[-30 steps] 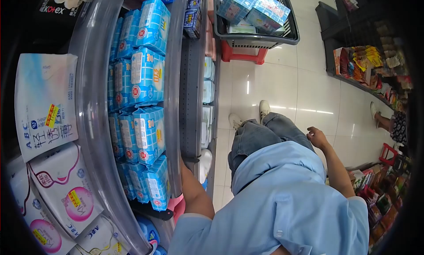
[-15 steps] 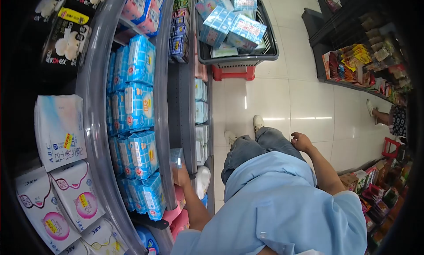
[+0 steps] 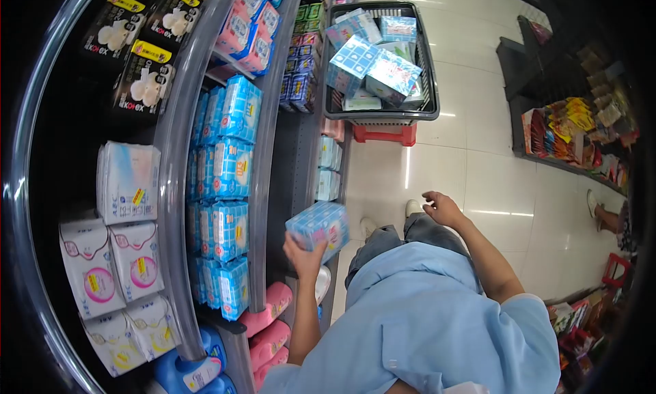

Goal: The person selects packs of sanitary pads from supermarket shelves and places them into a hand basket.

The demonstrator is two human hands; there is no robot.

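My left hand [image 3: 305, 256] grips a blue checked pack [image 3: 318, 228] with pink lettering, fingers wrapped around its lower left end. That pack is tilted, just out in front of a dark lower shelf [image 3: 290, 163]. Holding nothing, my right hand [image 3: 443, 209] hangs over the floor with its fingers loosely apart. Ahead, a black basket [image 3: 383, 115] contains several similar blue packs [image 3: 354, 63]. Stacks of blue packs [image 3: 231, 167] fill the shelf to the left of my left hand.
The basket rests on a red stool [image 3: 385, 134]. Pink bottles [image 3: 268, 345] stand below my left hand, with blue bottles [image 3: 191, 367] further left. ABC packs [image 3: 130, 182] and black Kotex packs [image 3: 143, 80] line the upper shelf. Another person's foot [image 3: 592, 208] shows at right, near a snack rack [image 3: 560, 138].
My left hand has come out of the shelf, bringing the blue checked pack up and to the right into full view. My right hand has shifted slightly up and left.
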